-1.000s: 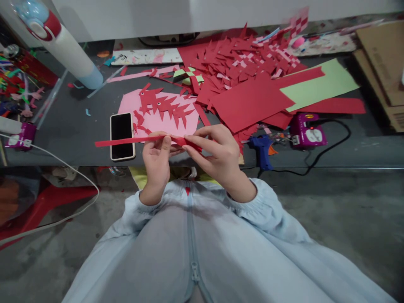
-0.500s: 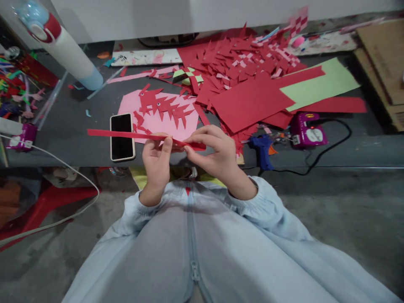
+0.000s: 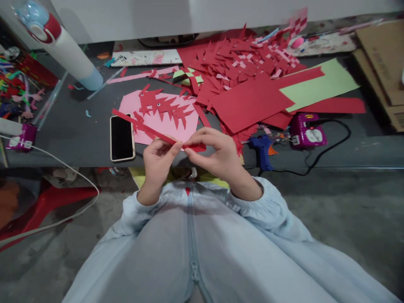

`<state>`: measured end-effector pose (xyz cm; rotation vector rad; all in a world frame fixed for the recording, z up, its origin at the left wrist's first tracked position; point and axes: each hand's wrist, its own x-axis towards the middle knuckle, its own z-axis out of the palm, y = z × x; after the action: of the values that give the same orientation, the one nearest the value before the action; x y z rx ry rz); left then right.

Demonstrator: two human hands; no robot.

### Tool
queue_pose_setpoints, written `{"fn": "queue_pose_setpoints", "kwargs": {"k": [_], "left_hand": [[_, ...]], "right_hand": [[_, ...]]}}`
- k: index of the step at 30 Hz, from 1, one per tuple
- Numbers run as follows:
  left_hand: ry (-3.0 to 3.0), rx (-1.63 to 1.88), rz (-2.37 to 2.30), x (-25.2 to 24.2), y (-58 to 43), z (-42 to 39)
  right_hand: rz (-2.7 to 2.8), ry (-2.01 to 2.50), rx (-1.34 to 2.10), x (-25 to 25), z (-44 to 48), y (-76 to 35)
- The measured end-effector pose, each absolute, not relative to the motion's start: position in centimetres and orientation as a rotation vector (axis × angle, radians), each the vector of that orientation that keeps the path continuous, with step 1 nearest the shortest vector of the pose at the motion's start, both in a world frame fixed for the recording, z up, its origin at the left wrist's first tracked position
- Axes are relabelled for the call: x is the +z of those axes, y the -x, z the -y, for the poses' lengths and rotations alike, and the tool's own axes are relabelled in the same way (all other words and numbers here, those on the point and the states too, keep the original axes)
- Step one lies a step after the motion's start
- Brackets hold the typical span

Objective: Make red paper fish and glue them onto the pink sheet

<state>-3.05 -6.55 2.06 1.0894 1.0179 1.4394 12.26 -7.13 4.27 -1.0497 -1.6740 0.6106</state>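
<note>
A long red paper strip slants from above the phone down to my fingers, where its right end is folded or overlapped. My left hand pinches the strip near its right part, thumb on top. Close beside it, my right hand holds the right end between thumb and fingers. Behind the hands lies a pink sheet with red spiky paper shapes on it, some with small eyes. The phone lies dark side up left of my left hand.
Red cut pieces are heaped at the back. Red card and green card lie to the right, near a blue glue gun and a purple box with a black cable. A bottle stands at back left.
The strip's left end has swung away from me and to the right. My left thumb has moved right, closer to my right fingertips.
</note>
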Motion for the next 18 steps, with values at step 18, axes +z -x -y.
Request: {"fn": "queue_pose_setpoints", "kwargs": {"k": [18], "left_hand": [[-1.272,1.607,-0.878,1.69,3.87,6.07]], "right_hand": [[1.189,1.147,1.31,4.2,6.79,-13.16]]}}
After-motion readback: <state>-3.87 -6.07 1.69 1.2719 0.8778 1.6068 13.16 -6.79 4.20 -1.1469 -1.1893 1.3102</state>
